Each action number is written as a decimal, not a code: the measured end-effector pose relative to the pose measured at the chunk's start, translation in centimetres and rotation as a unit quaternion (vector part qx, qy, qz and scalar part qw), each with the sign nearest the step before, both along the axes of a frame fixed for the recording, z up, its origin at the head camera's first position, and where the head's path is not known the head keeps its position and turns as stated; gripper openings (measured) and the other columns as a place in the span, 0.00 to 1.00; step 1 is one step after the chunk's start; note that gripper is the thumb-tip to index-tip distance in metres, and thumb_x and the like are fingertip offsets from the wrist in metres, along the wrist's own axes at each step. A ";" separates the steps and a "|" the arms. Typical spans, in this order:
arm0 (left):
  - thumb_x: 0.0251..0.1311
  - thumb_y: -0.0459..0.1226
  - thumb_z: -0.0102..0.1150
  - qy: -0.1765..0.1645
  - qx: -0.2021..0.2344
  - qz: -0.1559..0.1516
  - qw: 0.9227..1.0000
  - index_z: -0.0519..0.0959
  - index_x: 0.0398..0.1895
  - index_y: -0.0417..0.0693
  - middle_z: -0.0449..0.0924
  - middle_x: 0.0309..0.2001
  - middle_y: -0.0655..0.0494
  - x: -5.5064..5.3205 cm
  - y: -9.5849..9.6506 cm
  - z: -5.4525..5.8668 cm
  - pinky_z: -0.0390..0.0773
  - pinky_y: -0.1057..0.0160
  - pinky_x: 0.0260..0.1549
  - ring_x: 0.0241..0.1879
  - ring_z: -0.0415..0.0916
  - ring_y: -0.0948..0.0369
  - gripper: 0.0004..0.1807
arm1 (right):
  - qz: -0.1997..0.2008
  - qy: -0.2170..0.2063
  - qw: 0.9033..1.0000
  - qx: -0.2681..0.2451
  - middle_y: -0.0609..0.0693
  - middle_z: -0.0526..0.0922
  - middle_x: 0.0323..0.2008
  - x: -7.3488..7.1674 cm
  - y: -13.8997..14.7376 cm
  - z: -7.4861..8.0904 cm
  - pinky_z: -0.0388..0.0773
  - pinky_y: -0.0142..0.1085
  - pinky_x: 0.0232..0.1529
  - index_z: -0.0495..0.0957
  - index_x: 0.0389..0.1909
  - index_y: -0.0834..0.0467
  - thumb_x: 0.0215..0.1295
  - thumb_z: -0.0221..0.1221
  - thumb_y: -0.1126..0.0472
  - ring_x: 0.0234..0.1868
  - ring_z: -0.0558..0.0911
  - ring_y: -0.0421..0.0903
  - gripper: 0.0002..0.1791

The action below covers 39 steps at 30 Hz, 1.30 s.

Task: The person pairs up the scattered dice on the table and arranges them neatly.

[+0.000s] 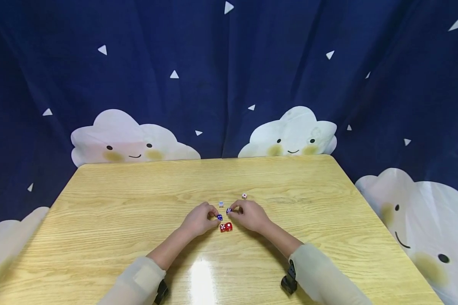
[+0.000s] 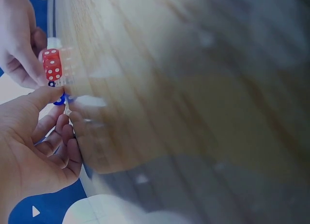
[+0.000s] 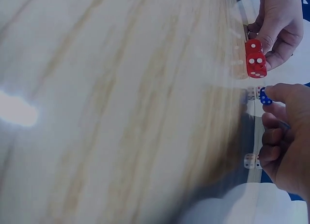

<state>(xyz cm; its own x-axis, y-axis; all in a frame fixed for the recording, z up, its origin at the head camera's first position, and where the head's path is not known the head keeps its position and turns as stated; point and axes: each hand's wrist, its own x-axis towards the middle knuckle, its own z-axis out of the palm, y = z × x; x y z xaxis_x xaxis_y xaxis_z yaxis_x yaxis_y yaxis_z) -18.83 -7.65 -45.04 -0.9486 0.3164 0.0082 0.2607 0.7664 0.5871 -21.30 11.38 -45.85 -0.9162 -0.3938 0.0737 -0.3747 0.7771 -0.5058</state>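
Observation:
My left hand [image 1: 199, 219] pinches a small blue die [image 1: 219, 217] between thumb and index finger, low at the tabletop. The same blue die [image 2: 59, 100] shows partly behind the thumb in the left wrist view. Just to the right and a little farther off, my right hand [image 1: 252, 217] pinches a second blue die [image 1: 229, 210], tilted; its white pips show on this die [image 3: 265, 96] in the right wrist view. On the near side of both hands, two red dice [image 1: 226, 227] sit side by side. A small gap separates the two blue dice.
Beyond the blue dice stands a white die [image 1: 221, 204] with dark pips. Another white die [image 1: 244, 196] lies farther back, past the right hand. The wooden table [image 1: 137, 186] ends at a dark blue curtain [image 1: 213, 42] with cloud prints.

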 end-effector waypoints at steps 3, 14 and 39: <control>0.46 0.42 0.63 -0.002 0.000 0.001 1.000 0.79 0.30 0.47 0.72 0.31 0.56 -0.1 0.0 -0.1 0.69 0.65 0.30 0.30 0.68 0.63 0.09 | 0.013 -0.009 1.000 -0.004 0.40 0.70 0.14 0.2 0.1 0.0 0.61 0.29 0.17 0.79 0.37 0.48 0.54 0.57 0.48 0.15 0.65 0.35 0.12; 0.46 0.42 0.63 -0.006 0.001 0.004 1.000 0.79 0.29 0.48 0.72 0.31 0.56 -0.1 -0.1 0.1 0.69 0.64 0.32 0.31 0.68 0.63 0.09 | 0.049 -0.019 0.999 -0.007 0.39 0.70 0.14 0.5 0.1 0.2 0.60 0.27 0.16 0.79 0.38 0.49 0.56 0.57 0.49 0.14 0.64 0.34 0.12; 0.46 0.42 0.63 -0.001 0.006 0.001 1.000 0.78 0.29 0.49 0.71 0.30 0.56 -0.2 0.1 -0.2 0.68 0.66 0.30 0.28 0.66 0.63 0.08 | 0.069 -0.048 0.996 -0.007 0.40 0.69 0.14 0.3 -0.1 -0.3 0.59 0.28 0.16 0.78 0.41 0.46 0.58 0.55 0.48 0.14 0.63 0.35 0.13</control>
<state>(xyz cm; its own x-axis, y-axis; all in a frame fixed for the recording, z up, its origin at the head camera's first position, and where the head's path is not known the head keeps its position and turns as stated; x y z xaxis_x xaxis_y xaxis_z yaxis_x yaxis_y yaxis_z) -19.03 -7.60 -45.27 -0.9492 0.3144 0.0101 0.2581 0.7601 0.5964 -21.05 11.30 -46.19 -0.8563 -0.5164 -0.0057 -0.4268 0.7139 -0.5552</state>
